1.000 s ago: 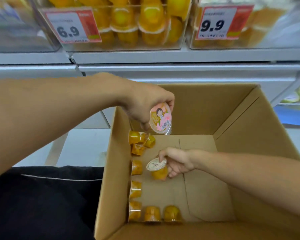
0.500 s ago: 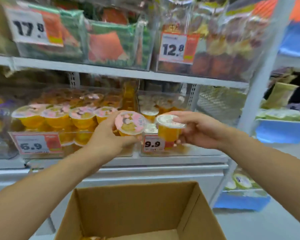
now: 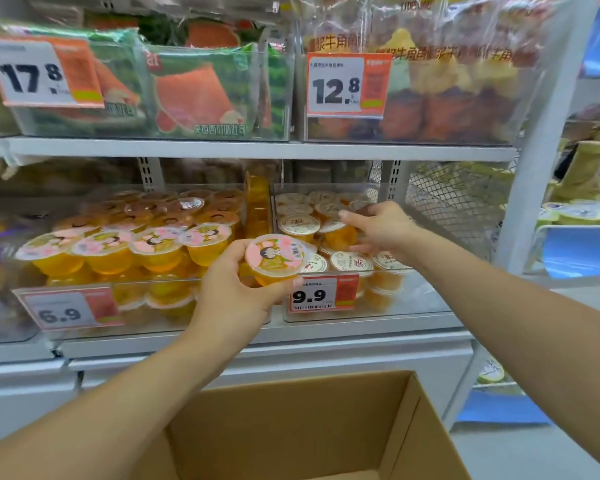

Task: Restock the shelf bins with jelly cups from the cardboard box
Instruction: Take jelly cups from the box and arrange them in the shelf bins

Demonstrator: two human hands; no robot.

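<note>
White metal shop shelving [image 3: 257, 148] fills the view, its tiers lined with clear plastic bins that carry orange-and-white price tags. Standing beside the person, I see both bare arms reaching forward over an open brown cardboard box [image 3: 291, 427] that sits below the shelf (its contents are out of sight from here).

The left hand [image 3: 236, 292] grips a round clear cup of orange jelly with a pink cartoon-printed lid [image 3: 274, 259], fingers curled around its side and thumb beneath the rim. It holds the cup upright and level, just in front of the divide between two bins, probably so the lid faces up like those already stocked. To its left, the clear bin tagged 6.9 [image 3: 70, 308] holds matching pink-lidded cups in rows, which looks like where this cup belongs.

The right hand [image 3: 378, 230] reaches into the neighbouring clear bin tagged 9.9 [image 3: 321, 294], which holds smaller cups with white lids [image 3: 298, 225]. Its fingers are spread and loosely bent over an orange cup [image 3: 340, 235] standing among them; whether it has let go of that cup, I cannot tell.

Green watermelon-printed packets [image 3: 198, 95] and bagged pastries [image 3: 447, 91] sit on the tier above.
</note>
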